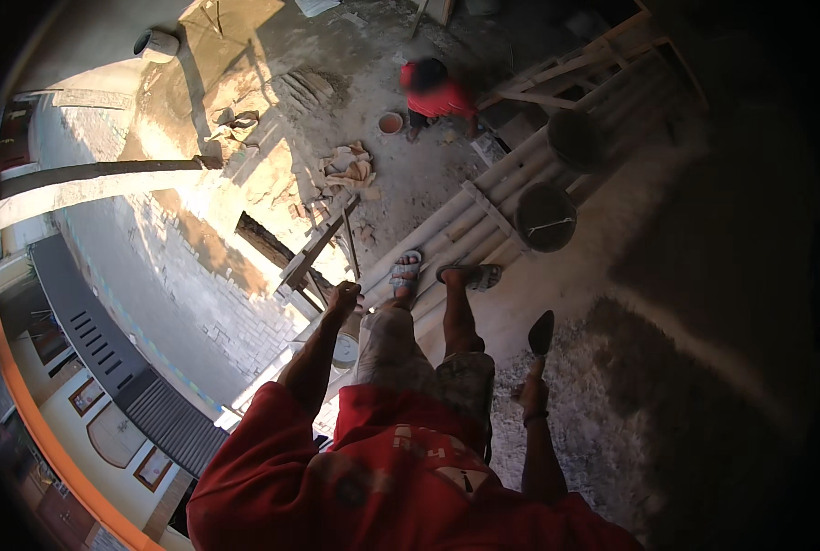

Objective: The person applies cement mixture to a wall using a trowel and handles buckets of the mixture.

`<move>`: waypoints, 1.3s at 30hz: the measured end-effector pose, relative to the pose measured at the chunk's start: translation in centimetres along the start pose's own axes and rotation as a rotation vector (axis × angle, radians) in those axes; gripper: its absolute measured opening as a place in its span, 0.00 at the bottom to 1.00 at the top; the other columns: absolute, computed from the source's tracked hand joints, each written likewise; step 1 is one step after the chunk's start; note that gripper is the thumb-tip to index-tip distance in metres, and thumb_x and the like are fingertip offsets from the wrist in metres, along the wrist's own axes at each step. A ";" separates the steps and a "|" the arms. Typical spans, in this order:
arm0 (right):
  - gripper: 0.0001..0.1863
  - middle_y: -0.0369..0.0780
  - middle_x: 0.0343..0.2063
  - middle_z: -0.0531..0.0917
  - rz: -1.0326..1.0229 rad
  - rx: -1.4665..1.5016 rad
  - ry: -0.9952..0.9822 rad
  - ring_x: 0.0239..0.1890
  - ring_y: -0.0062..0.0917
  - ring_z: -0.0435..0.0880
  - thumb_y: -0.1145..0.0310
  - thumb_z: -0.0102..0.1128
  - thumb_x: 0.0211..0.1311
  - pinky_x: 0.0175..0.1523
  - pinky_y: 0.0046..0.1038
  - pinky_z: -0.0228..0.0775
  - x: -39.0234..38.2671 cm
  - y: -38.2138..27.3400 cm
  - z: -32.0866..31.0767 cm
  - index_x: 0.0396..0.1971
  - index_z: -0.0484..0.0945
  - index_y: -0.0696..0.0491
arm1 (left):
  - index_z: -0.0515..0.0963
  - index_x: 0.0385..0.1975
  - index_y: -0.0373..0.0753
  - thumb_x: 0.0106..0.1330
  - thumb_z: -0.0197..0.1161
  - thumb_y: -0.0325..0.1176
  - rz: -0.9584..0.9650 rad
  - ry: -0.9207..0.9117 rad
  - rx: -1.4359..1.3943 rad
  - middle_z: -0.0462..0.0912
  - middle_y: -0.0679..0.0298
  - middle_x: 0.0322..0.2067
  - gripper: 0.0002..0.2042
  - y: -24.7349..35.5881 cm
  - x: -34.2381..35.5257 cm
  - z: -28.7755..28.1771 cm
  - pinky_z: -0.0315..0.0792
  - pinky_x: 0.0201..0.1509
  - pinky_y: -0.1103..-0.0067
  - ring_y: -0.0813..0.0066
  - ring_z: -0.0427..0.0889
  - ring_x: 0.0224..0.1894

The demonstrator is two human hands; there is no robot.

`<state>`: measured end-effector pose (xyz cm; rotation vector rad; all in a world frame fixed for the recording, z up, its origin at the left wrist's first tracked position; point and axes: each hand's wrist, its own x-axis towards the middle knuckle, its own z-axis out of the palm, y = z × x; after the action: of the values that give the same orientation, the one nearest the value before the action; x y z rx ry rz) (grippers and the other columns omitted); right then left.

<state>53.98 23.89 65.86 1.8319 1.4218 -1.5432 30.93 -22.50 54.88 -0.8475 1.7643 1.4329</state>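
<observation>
The person's right hand point(535, 395) is holding a dark, leaf-shaped metal trowel point(541, 335) by its handle, the grip wrapping round it. The trowel's blade is pointing away from the person's body, near a rough grey plaster-like surface point(571, 413); whether the two are touching, I cannot tell. A dark band point(536, 417) is circling the right wrist.

The left hand point(344, 296) is reaching out on the other side, its fingers curling, near a brown wooden beam frame point(322, 241); whether this grip is holding anything, I cannot tell. A pale round container point(345, 351) is showing below that hand.

The person is wearing a red printed shirt point(401, 468), pale patterned shorts point(396, 354) and sandals point(485, 276), and both feet are resting at a platform of long pale round poles point(442, 241). Two round black buckets point(546, 220) are sitting along the platform, the nearer one with its thin handle lying across it. Beyond the poles, a co-worker in a red top point(442, 99) is bending low near a small orange-red bucket point(390, 123) on the dusty grey ground point(410, 193).
</observation>
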 end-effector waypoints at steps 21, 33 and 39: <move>0.25 0.39 0.14 0.72 -0.087 -0.343 -0.140 0.14 0.26 0.73 0.44 0.52 0.60 0.21 0.29 0.69 2.1 -8.3 1.5 0.20 0.69 0.54 | 0.72 0.40 0.26 0.65 0.53 0.37 -0.115 0.143 -0.182 0.79 0.53 0.28 0.16 -0.1 -0.7 2.2 0.77 0.28 0.75 0.69 0.79 0.28; 0.18 0.39 0.14 0.77 -0.109 -0.447 -0.229 0.14 0.27 0.77 0.54 0.53 0.58 0.19 0.30 0.73 10.3 -19.6 -2.1 0.22 0.72 0.56 | 0.73 0.42 0.27 0.65 0.53 0.37 -0.057 0.105 -0.238 0.79 0.53 0.32 0.16 3.8 3.0 10.6 0.77 0.35 0.74 0.70 0.79 0.34; 0.15 0.36 0.14 0.76 -0.134 -0.471 -0.226 0.14 0.24 0.76 0.56 0.52 0.61 0.19 0.28 0.71 10.8 -20.3 -0.1 0.24 0.71 0.52 | 0.78 0.32 0.32 0.56 0.56 0.41 -0.027 0.221 -0.044 0.81 0.49 0.26 0.16 -2.7 14.2 13.8 0.71 0.41 0.66 0.52 0.80 0.31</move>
<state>35.78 37.67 62.84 1.2711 1.6492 -1.2810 27.12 -10.27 39.63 -1.0847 1.8804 1.4091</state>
